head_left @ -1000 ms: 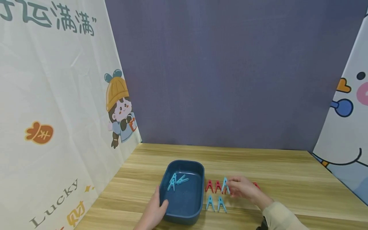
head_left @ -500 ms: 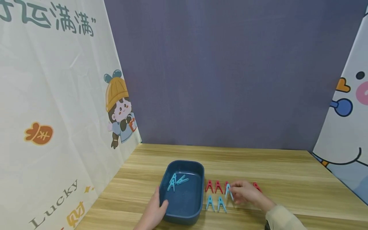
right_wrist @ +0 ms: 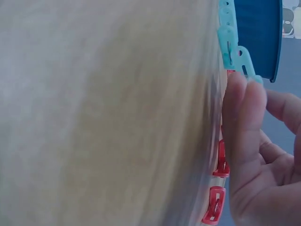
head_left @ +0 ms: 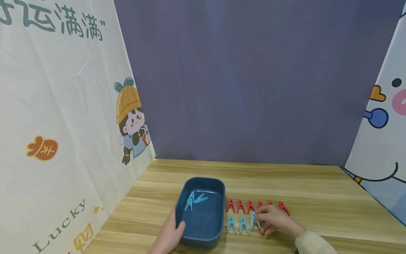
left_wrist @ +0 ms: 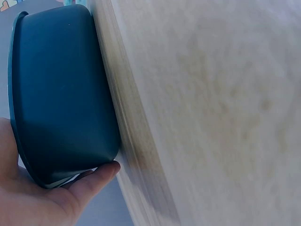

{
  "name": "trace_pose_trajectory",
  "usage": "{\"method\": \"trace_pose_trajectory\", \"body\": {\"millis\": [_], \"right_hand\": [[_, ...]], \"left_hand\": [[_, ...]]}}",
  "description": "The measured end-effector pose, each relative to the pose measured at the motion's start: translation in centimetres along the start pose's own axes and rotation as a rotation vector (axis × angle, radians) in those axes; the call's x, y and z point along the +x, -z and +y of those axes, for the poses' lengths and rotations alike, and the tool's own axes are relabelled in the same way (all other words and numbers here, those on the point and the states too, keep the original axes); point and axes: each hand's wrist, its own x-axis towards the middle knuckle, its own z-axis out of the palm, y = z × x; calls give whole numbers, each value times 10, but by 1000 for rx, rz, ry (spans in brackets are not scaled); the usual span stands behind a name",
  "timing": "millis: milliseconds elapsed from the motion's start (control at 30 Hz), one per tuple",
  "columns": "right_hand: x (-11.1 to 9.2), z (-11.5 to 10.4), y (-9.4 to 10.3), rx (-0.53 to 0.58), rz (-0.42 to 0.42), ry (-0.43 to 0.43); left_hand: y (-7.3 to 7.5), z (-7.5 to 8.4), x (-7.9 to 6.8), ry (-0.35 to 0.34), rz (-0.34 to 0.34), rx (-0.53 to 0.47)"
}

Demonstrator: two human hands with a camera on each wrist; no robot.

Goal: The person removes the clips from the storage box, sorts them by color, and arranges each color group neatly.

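My left hand (head_left: 170, 231) grips the near left side of a dark blue plastic bin (head_left: 203, 242), thumb over the rim. In the left wrist view, fingers also wrap the bin's end (left_wrist: 56, 94). Several light-blue clothespins (head_left: 191, 201) lie inside it. To the right of the bin, my right hand (head_left: 276, 219) pinches a light-blue clothespin (head_left: 253, 219) by its upper end. That clothespin (right_wrist: 243, 61) also shows at the fingertips in the right wrist view. Two more light-blue clothespins (head_left: 244, 225) lie in line to its left.
A row of several red clothespins (head_left: 240, 206) runs just behind the light-blue ones, the rightmost one (head_left: 284, 207) tilted. All lie on a wood-grain table (head_left: 285, 180). A dark cloth wall (head_left: 238, 88) closes the back, and a printed white sheet (head_left: 73, 106) hangs at the left.
My right hand has carried the light-blue clothespin toward me and slightly right, from over the red row to beside the light-blue row, uncovering more red clothespins. My left hand stays on the bin.
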Motion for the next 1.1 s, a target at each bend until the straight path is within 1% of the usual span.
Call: {"method": "trace_pose_trajectory", "body": {"millis": [133,467,633,867,1100], "right_hand": [[0,3,-1,-13,1,-2],[-2,2,-5,-17,19,-35],[-2,3,-6,-9,18,-38],[-4,3,-6,-24,19,-28],[-5,2,-4,-38,21,-47]], "left_hand": [[0,0,1,3,-3,-2],[0,-1,1,18,-7,-7],[0,0,1,14,-7,1],[1,0,1,15,-9,-1],[1,-1,1,6,-12,-6]]}}
